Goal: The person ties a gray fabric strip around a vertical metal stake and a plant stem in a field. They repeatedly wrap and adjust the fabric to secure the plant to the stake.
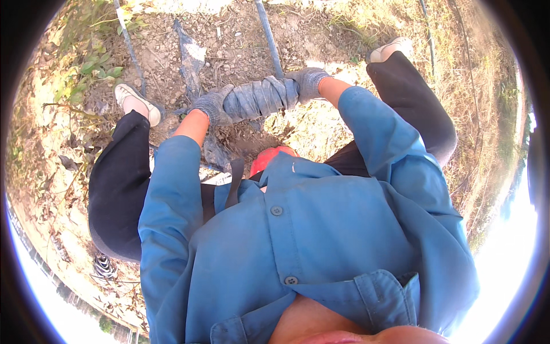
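Note:
A thick roll of dusty grey plastic film (pixel 260 99) spans the gap between my hands, its wrapped layers creased. My left hand (pixel 213 104), in a grey knit glove, grips the roll's left end. The other end is held by my right hand (pixel 310 83), gloved the same way. A strip of the same grey film (pixel 189 56) lies on the soil beyond the roll, and more crumpled film (pixel 215 151) lies below my left hand. The fingertips are partly hidden behind the roll.
Grey hoses or strips run over the soil at the left (pixel 129 43), centre (pixel 268 36) and right (pixel 427 34). A red object (pixel 270 158) shows beside my shirt. Leafy plants (pixel 96 66) grow at upper left, dry grass (pixel 485 129) at right. My feet stand apart.

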`<state>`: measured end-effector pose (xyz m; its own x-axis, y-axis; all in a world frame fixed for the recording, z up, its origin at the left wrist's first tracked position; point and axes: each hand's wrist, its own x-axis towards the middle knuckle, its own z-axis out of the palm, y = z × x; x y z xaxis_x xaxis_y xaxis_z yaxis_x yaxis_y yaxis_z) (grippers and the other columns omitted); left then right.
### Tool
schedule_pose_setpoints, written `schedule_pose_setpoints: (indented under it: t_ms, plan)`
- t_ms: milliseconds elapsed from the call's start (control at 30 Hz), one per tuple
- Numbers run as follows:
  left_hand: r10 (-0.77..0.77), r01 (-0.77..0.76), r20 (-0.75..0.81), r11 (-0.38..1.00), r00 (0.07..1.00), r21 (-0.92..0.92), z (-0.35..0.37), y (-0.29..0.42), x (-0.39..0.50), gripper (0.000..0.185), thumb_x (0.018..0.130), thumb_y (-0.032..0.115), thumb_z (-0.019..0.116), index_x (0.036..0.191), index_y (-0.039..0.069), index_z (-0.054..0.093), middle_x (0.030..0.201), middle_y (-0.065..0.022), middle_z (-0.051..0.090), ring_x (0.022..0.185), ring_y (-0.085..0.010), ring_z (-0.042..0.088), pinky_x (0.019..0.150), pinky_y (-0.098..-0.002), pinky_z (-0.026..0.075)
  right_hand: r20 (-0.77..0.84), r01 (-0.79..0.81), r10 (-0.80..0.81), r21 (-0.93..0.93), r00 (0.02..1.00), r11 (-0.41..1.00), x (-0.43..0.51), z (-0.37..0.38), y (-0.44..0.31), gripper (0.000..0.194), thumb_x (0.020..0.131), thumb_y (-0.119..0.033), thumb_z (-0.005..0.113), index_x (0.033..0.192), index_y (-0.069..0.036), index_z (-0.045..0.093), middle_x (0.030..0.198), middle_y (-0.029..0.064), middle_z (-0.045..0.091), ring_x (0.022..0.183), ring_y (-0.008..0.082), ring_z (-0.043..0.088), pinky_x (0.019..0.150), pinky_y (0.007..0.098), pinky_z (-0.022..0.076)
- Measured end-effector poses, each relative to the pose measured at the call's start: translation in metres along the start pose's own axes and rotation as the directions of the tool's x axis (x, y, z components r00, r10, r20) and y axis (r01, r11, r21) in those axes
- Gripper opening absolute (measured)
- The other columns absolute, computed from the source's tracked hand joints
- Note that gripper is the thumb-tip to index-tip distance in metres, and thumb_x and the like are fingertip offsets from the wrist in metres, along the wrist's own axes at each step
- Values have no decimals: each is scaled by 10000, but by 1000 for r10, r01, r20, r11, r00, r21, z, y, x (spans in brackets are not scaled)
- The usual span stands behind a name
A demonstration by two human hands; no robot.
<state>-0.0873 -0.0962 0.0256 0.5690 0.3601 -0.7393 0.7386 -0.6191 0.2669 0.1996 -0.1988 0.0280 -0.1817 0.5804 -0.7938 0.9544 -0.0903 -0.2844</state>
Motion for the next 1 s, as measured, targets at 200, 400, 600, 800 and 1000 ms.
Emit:
schedule_pose_setpoints:
  t_ms: [200, 400, 600, 800, 1000]
  plan:
    - [-82, 87, -50, 990, 995, 110, 18, 49, -12, 1031, 645, 435, 789, 1509, 270, 251, 1502, -131, 361, 1378, -335, 363, 1121, -480, 310, 214, -214, 104, 596, 971, 774, -24, 58, 18, 389, 606, -74, 773, 986, -52, 691, 889, 117, 717, 709, 251, 655, 644, 387, 532]
    - [-4, 20, -42, 922, 999, 387, 31, 63, -36, 943, 740, 482, 732, 1515, 344, 212, 1565, -83, 221, 1447, -345, 195, 1137, -590, 182, 240, -174, 12, 670, 971, 721, -12, 68, 16, 768, 576, 17, 794, 1292, -71, 532, 994, 139, 698, 868, 260, 676, 728, 375, 546]
    - [-136, 132, 16, 979, 991, 153, 15, 73, -20, 941, 764, 521, 721, 1513, 416, 162, 1573, -53, 236, 1454, -359, 178, 1142, -600, 165, 1, -295, 299, 149, 954, 944, -26, 39, 2, 1121, 509, -240, 903, 1461, -147, 321, 1284, 168, 574, 1148, 320, 588, 909, 410, 500]
    - [-182, 188, -47, 944, 982, 270, -10, 62, 5, 886, 759, 607, 682, 1502, 388, 251, 1588, -67, 223, 1465, -342, 171, 1144, -609, 155, -273, -293, 322, 143, 906, 945, -53, 13, -31, 782, 720, -187, 752, 1419, -165, 404, 1278, 235, 535, 1136, 374, 587, 921, 475, 485]
    - [-222, 235, -294, 972, 930, 10, -12, 35, 34, 855, 808, 630, 610, 1513, 298, 259, 1579, -84, 245, 1459, -281, 214, 1172, -546, 111, -263, -103, 71, -111, 962, 988, -62, 70, -82, 808, 778, -184, 686, 1488, -236, 305, 1471, 257, 328, 1318, 448, 385, 1058, 554, 338]
